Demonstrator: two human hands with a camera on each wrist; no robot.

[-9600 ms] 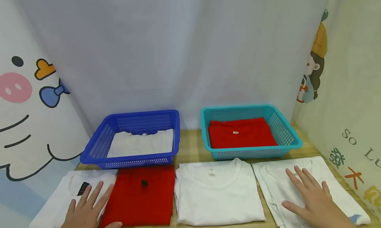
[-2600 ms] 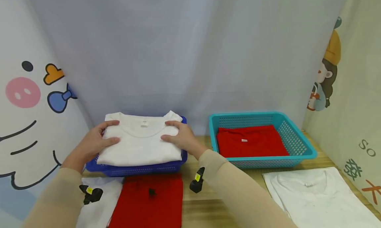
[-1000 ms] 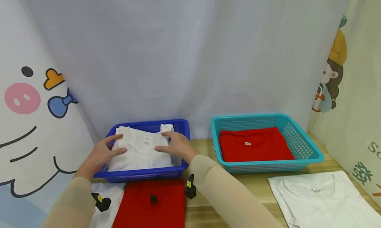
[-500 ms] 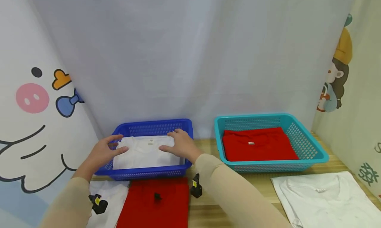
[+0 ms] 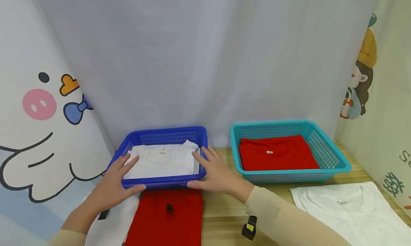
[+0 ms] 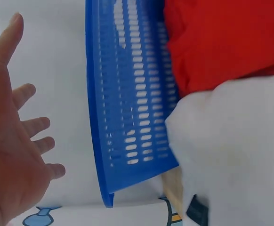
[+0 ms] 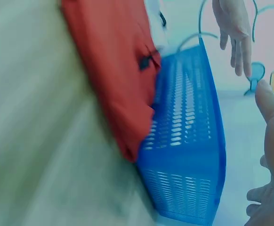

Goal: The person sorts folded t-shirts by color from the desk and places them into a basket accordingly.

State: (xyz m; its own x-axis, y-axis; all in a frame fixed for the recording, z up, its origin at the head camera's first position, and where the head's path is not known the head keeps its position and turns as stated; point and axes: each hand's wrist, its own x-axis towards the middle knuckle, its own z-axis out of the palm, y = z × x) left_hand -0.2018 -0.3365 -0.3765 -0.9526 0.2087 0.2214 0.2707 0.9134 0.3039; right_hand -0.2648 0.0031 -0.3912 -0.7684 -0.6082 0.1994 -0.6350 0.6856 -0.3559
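Inside the dark blue plastic basket [image 5: 165, 132], a folded white T-shirt [image 5: 163, 164] lies flat, its collar and label facing up. My left hand [image 5: 112, 183] is over the basket's front left corner, fingers spread, holding nothing. At the front right corner is my right hand [image 5: 219, 173], also with spread fingers and nothing in its grasp. Both wrist views show the hands above the basket's rim, apart from the cloth. A folded red T-shirt [image 5: 167, 217] with a dark tag lies in front of the basket. Left of it, another folded white T-shirt [image 5: 115, 221] is partly hidden by my left arm.
To the right stands a turquoise basket [image 5: 290, 124] with a folded red T-shirt [image 5: 277, 155] in it. A further folded white T-shirt [image 5: 350, 210] lies on the wooden table [image 5: 221, 217] at the right. A pale curtain [image 5: 205, 67] hangs behind the baskets.
The white T-shirt, earlier in the middle of the table and then held over the blue basket, now lies in it. Both hands have let go, spread and drawn back toward the front.
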